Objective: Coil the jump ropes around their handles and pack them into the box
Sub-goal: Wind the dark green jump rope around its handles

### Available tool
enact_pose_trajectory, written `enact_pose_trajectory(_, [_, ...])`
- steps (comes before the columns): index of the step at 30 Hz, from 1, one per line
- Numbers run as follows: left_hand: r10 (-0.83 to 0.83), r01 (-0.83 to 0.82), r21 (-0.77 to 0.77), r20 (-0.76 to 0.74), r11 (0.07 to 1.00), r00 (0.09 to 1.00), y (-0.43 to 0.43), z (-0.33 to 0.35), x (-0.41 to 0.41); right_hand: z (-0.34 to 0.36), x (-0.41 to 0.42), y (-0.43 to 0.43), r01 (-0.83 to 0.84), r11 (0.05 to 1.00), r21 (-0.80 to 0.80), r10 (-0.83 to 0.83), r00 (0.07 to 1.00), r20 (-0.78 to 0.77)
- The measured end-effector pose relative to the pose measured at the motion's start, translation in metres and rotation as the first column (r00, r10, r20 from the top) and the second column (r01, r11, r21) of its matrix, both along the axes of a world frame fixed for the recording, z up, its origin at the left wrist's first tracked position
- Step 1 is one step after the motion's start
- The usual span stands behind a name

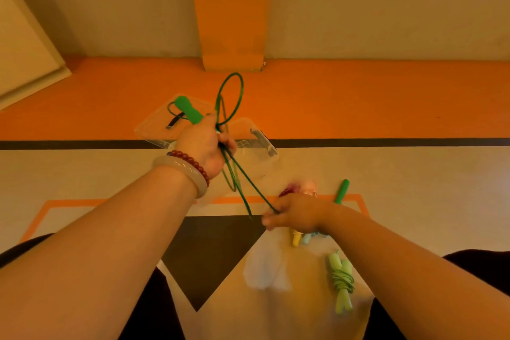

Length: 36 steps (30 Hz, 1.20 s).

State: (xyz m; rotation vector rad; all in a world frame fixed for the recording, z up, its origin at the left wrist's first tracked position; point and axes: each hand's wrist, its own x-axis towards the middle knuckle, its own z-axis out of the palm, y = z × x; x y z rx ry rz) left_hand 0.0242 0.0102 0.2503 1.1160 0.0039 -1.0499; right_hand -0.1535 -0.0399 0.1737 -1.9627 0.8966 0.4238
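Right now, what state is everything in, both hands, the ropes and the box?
left hand: grips one green handle and loops of the green rope.
right hand: pinches the rope's taut strand.
green rope: partly looped, not yet coiled.
second green handle: loose on the floor.
light green rope: coiled round its handles, on the floor.
clear box: open.

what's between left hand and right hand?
A stretch of green rope runs from the left hand to the right hand, which pinches it. Seen in the head view.

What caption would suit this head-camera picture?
Coiling time: left hand grips a green handle and looped rope; right hand pinches a strand, clear box behind.
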Motion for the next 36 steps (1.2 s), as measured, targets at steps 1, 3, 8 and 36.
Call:
enact_pose_trajectory(1, [0.012, -0.015, 0.062, 0.038, 0.998, 0.999, 0.000, -0.001, 0.008, 0.001, 0.000, -0.002, 0.036, 0.999, 0.026, -0.036, 0.999, -0.006])
enact_pose_trajectory(3, [0.026, -0.047, 0.187, 0.115, 0.981, 0.993, 0.003, -0.004, 0.020, 0.008, -0.001, -0.008, 0.225, 0.972, 0.072, -0.231, 0.968, 0.098])
enact_pose_trajectory(8, [-0.154, 0.048, 0.381, 0.251, 0.923, 0.956, 0.007, -0.019, 0.037, 0.059, 0.007, -0.022, 0.476, 0.748, 0.461, -0.660, 0.608, 0.442])
enact_pose_trajectory(36, [-0.181, 0.185, -0.096, 0.054, 0.978, 0.982, 0.008, -0.009, -0.047, 0.064, 0.018, -0.016, 0.549, 0.764, 0.338, -0.619, 0.479, 0.622])
